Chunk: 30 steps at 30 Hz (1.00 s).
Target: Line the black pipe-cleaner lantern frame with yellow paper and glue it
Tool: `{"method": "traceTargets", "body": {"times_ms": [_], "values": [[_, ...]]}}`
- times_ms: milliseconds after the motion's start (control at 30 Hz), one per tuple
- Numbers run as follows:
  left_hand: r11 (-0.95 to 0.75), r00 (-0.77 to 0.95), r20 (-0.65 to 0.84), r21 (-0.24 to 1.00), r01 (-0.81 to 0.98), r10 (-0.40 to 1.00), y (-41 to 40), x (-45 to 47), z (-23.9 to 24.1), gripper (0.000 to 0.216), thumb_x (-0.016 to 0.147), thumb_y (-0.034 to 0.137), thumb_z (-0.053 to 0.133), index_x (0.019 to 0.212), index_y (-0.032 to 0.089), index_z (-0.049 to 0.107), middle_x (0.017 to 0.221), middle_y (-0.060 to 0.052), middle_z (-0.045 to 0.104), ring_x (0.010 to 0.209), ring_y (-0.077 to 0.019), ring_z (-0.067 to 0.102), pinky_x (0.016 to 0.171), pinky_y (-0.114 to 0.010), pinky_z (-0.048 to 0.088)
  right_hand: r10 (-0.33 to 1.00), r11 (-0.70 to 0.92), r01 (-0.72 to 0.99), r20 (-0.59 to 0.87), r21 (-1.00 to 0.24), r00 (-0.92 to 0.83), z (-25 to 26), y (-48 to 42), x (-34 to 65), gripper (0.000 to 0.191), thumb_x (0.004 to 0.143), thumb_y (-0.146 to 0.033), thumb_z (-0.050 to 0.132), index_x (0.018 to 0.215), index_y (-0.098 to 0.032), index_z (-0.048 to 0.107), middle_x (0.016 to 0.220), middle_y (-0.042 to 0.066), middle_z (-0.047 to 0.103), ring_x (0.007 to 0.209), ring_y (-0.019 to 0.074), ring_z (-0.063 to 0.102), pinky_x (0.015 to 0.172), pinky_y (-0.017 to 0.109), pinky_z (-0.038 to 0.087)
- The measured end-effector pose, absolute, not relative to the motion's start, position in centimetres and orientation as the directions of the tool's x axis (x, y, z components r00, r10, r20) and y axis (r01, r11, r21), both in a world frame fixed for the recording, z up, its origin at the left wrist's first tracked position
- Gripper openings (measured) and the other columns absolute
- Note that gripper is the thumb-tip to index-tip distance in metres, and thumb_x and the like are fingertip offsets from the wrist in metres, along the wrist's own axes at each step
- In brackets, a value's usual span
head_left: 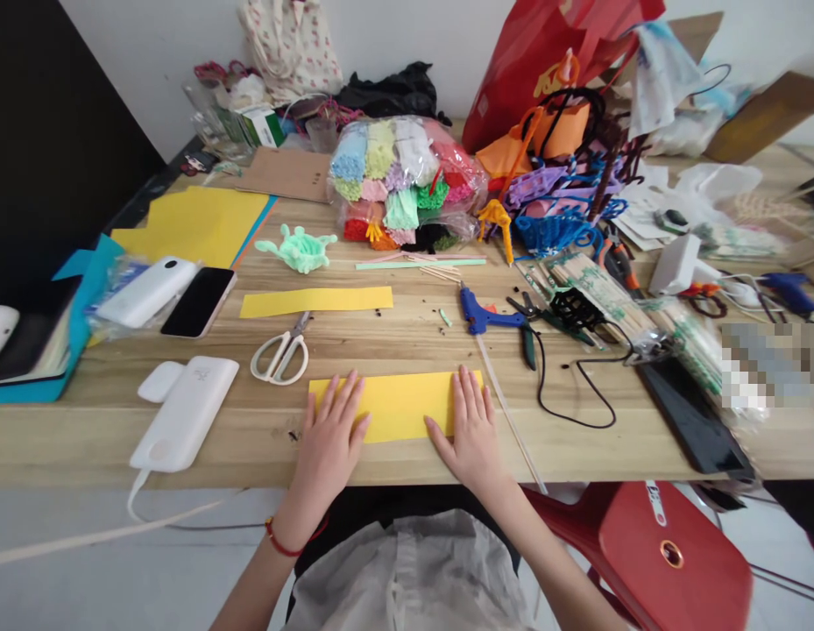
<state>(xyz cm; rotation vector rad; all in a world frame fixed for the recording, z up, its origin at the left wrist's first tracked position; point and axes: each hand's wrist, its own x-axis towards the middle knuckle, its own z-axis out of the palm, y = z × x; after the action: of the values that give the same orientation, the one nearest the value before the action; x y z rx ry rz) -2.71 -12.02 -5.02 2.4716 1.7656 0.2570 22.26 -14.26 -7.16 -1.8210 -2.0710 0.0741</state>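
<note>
In the head view, saw a yellow sheet (407, 407) lying flat near the front of the worktop (407, 466). Found the left hand (328, 428) spread palm-down over its left end and the right hand (473, 436) likewise over its right, fingers outstretched. Noted scissors (292, 338) and a narrow yellow strip (318, 301) beyond, a glue gun (473, 313) to the right, and probably bundled sticks (604, 294) farther right.
</note>
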Motion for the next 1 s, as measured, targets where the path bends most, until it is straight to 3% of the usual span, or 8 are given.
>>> {"method": "traceTargets", "body": {"times_ms": [167,267,333,400,500,667,800,1000], "values": [[-0.213,0.188,0.178,0.129,0.969,0.966,-12.3,-4.8,-5.2,0.06,0.105,0.039,0.033,0.159,0.013,0.026,0.158,-0.017,0.042,0.147,-0.0393,0.039,0.116,-0.07,0.029,0.966,0.069,0.954,0.259,-0.292,0.01,-7.1,-14.3,21.8,0.089,0.097,-0.056,0.047,0.158,0.0,0.014,0.163,0.032,0.023,0.155,0.0406,0.018,0.117,0.061,0.031],[-0.297,0.267,0.207,0.131,0.946,0.941,-11.8,-3.3,-4.9,0.06,0.105,0.035,0.034,0.159,0.008,0.026,0.159,-0.019,0.041,0.149,-0.0383,0.035,0.116,-0.065,0.033,0.969,0.072,0.97,0.247,-0.232,-0.012,-6.3,-14.0,20.4,0.077,0.099,-0.051,0.044,0.154,0.001,0.027,0.161,0.031,0.03,0.153,0.0424,0.019,0.118,0.066,0.023],[-0.472,0.449,0.18,0.123,0.873,0.875,-11.0,-1.6,-4.9,0.055,0.105,0.027,0.034,0.157,0.01,0.031,0.156,-0.018,0.045,0.149,-0.0351,0.037,0.116,-0.058,0.038,0.975,0.135,0.973,0.198,-0.189,-0.097,-5.5,-13.6,19.3,0.064,0.101,-0.046,0.042,0.15,-0.004,0.041,0.155,0.027,0.042,0.148,0.0429,0.028,0.117,0.068,0.02],[-0.585,0.567,0.151,0.115,0.803,0.809,-10.0,-0.2,-4.9,0.051,0.103,0.019,0.036,0.154,0.016,0.04,0.151,-0.013,0.053,0.144,-0.0304,0.044,0.116,-0.051,0.041,0.97,0.228,0.96,0.123,-0.162,-0.209,-4.7,-13.0,18.6,0.056,0.102,-0.043,0.042,0.145,-0.01,0.05,0.144,0.024,0.054,0.135,0.0403,0.044,0.115,0.064,0.026],[-0.658,0.649,0.113,0.088,0.748,0.752,-8.5,0.7,-4.9,0.05,0.099,0.01,0.038,0.147,0.015,0.05,0.142,-0.014,0.06,0.131,-0.0274,0.054,0.11,-0.044,0.047,0.946,0.324,0.934,0.064,-0.148,-0.318,-3.7,-12.0,18.9,0.051,0.102,-0.04,0.044,0.145,-0.014,0.054,0.131,0.021,0.061,0.116,0.0343,0.055,0.109,0.055,0.036],[-0.719,0.717,0.046,0.02,0.695,0.695,-7.0,-0.1,-4.3,0.054,0.096,0.004,0.037,0.146,0.017,0.051,0.133,-0.014,0.063,0.119,-0.0275,0.058,0.1,-0.043,0.051,0.872,0.486,0.861,0.01,-0.148,-0.49,-2.7,-10.0,21.7,0.054,0.103,-0.045,0.044,0.146,-0.013,0.052,0.118,0.019,0.066,0.107,0.031,0.058,0.099,0.048,0.043],[-0.729,0.729,0.014,-0.021,0.684,0.684,-6.7,-1.6,-3.6,0.057,0.095,0.003,0.04,0.146,0.025,0.051,0.136,-0.011,0.061,0.121,-0.0256,0.057,0.1,-0.039,0.048,0.768,0.627,0.763,-0.036,-0.157,-0.639,-2.2,-7.9,23.5,0.06,0.103,-0.054,0.042,0.146,-0.014,0.052,0.114,0.017,0.069,0.103,0.0279,0.061,0.097,0.045,0.043],[-0.684,0.687,-0.004,-0.087,0.724,0.727,-6.8,-4.4,-3.3,0.058,0.093,0.002,0.038,0.144,0.025,0.054,0.134,-0.012,0.063,0.121,-0.0273,0.057,0.094,-0.039,0.05,0.618,0.765,0.63,-0.122,-0.135,-0.776,-1.6,-4.8,24.0,0.057,0.104,-0.051,0.043,0.148,-0.016,0.05,0.112,0.017,0.074,0.096,0.0241,0.069,0.092,0.039,0.045]]}}
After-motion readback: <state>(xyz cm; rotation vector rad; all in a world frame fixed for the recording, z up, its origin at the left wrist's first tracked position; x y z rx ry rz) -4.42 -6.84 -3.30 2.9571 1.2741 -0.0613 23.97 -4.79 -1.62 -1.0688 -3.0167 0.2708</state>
